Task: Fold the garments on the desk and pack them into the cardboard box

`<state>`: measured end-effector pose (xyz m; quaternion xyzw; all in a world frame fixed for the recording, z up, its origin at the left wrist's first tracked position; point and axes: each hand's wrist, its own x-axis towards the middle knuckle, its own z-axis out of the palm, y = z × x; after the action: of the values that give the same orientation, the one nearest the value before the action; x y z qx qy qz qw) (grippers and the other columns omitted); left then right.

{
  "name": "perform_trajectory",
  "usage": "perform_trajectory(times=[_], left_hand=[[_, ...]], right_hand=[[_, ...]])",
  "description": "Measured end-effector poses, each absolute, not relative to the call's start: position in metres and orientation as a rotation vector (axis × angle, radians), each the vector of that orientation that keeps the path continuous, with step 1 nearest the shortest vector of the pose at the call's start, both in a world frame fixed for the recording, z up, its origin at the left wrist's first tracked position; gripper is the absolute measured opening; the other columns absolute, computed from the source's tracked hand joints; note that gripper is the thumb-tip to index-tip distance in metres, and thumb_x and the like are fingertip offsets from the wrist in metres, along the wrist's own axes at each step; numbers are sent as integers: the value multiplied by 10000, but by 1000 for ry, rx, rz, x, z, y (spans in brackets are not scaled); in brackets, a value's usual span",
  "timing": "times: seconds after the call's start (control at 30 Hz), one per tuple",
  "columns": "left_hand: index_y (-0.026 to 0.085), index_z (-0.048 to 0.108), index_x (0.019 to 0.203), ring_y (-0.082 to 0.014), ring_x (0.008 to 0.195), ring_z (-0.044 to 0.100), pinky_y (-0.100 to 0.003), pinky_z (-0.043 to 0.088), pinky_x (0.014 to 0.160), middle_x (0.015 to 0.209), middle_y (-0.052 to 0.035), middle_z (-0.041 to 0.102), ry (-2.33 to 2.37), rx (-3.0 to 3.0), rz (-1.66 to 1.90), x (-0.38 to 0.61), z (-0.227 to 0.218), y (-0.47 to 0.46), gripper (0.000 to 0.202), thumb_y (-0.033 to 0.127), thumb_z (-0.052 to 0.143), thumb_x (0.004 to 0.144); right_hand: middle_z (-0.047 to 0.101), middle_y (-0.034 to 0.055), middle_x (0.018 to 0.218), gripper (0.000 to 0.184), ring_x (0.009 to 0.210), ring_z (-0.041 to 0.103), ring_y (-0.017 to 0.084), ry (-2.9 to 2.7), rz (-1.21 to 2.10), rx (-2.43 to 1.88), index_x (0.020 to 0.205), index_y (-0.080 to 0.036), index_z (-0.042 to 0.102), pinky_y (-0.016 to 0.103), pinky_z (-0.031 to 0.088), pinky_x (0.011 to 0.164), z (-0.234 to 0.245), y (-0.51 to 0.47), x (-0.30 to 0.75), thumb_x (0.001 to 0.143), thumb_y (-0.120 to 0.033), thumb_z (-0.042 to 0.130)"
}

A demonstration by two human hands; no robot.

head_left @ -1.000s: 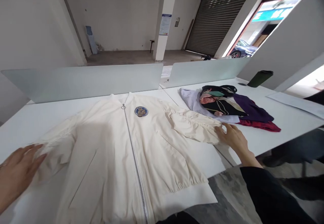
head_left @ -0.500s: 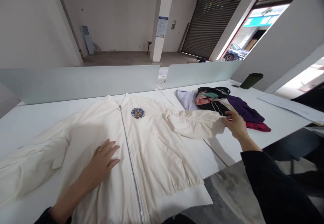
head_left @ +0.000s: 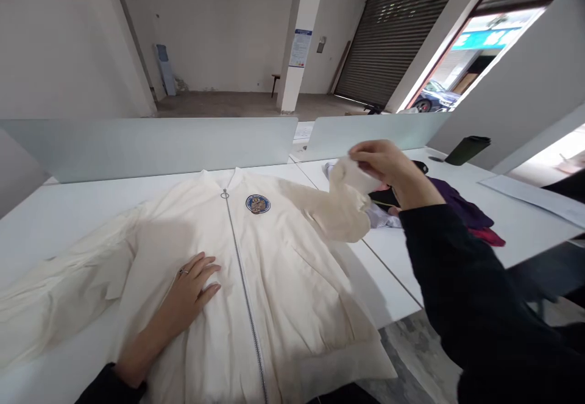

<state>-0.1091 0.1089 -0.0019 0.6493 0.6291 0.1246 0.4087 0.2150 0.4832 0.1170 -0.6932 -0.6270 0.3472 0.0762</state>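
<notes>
Left hand (head_left: 189, 297): spread palm-down with fingers loose, resting on the front of the cream jacket (head_left: 278, 264) and gripping nothing.
Right hand (head_left: 388, 163): raised above the bench (head_left: 411, 264), thumb and fingers seemingly pinched on a cuff; blur hides the exact hold.
Raised sleeve (head_left: 345, 212): hangs from the right hand, down and to its left, bent and partly off the bench.
Jacket: face up under the left hand, spreading toward the right hand, its hem past the near bench edge.
Zip (head_left: 236, 248): just right of the left hand, closed along the front as far as it shows.
Badge (head_left: 258, 204): between the hands, beyond the left one.
Other sleeve (head_left: 68, 288): lying out to the left of the left hand.
Step in hand: apparently handling one sleeve while the left hand steadies the body.
Next move calls for: a firm pinch on the cuff and light pressure from the left hand, so the front does not drag.
Clothes pile (head_left: 461, 206): behind and below the right hand, partly hidden by it.
Frosted screen (head_left: 183, 142): beyond both hands.
</notes>
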Motion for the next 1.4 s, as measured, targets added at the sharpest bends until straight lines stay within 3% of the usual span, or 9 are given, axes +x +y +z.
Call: perform_trajectory(times=[0.17, 0.27, 0.4, 0.53, 0.8, 1.0, 1.13, 1.27, 1.4], left_hand=[[228, 641, 1177, -270, 1334, 461, -479, 418, 1097, 1280, -82, 637, 1600, 1603, 393, -107, -1, 111, 326, 382, 493, 930], [211, 626, 1193, -270, 1308, 487, -477, 429, 1087, 1250, -92, 651, 1612, 1574, 433, -107, -3, 112, 338, 369, 492, 926], [210, 596, 1222, -272, 1298, 504, -469, 431, 1088, 1261, -99, 644, 1626, 1532, 473, -107, -8, 113, 366, 386, 490, 919], [215, 545, 1255, -274, 1298, 507, -469, 436, 1079, 1316, -111, 607, 1657, 1430, 510, -107, -8, 115, 397, 404, 474, 914], [246, 435, 1334, -280, 1216, 555, -444, 465, 980, 1336, -104, 592, 1689, 923, 439, -112, 5, 130, 525, 505, 450, 878], [197, 432, 1357, -267, 1101, 601, -364, 494, 843, 1283, -144, 597, 1584, 524, 360, -123, -5, 186, 682, 616, 515, 826], [164, 332, 1424, -223, 1045, 622, -296, 503, 804, 1240, -158, 600, 1552, 310, 422, -100, -12, 228, 714, 480, 595, 840], [201, 450, 1328, -214, 967, 619, -303, 502, 785, 1121, -87, 623, 1677, 471, 574, -73, -22, 257, 536, 259, 573, 810], [234, 524, 1230, -243, 991, 603, -365, 487, 863, 1074, -52, 623, 1915, 749, 763, -85, -41, 275, 439, 222, 522, 791]], right_hand=[[657, 15, 682, 143, 629, 574, 96, -2676, 1076, -1678, 672, -126, 651, 188, 437, 620, 85, 440, 82, 675, 2, 589], [713, 61, 807, 153, 743, 623, 154, -2919, 1125, -1530, 746, -133, 690, 223, 449, 672, 53, 394, 24, 696, -28, 592], [726, 90, 900, 183, 869, 647, 206, -3002, 1282, -1310, 803, -147, 709, 259, 458, 744, 16, 336, -9, 744, -41, 572], [723, 88, 970, 263, 858, 647, 174, -2812, 1471, -1107, 981, -133, 709, 239, 450, 762, -2, 316, 6, 794, -49, 545], [730, 63, 826, 178, 745, 632, 161, -2639, 1027, -1826, 801, -144, 710, 232, 412, 691, -18, 383, 132, 807, -97, 538], [717, 90, 916, 201, 783, 639, 173, -2363, 723, -2159, 902, -132, 714, 261, 443, 747, -38, 388, 208, 866, -175, 521], [673, 130, 1113, 284, 905, 649, 196, -2315, 661, -2188, 1063, -133, 706, 291, 456, 842, -55, 378, 222, 908, -221, 484], [679, 119, 1063, 364, 977, 637, 239, -2357, 625, -2221, 1236, -176, 640, 314, 465, 822, -62, 377, 225, 944, -294, 456], [671, 127, 1097, 406, 956, 638, 238, -2320, 593, -2165, 1282, -151, 596, 327, 475, 831, -68, 379, 228, 953, -337, 446]])
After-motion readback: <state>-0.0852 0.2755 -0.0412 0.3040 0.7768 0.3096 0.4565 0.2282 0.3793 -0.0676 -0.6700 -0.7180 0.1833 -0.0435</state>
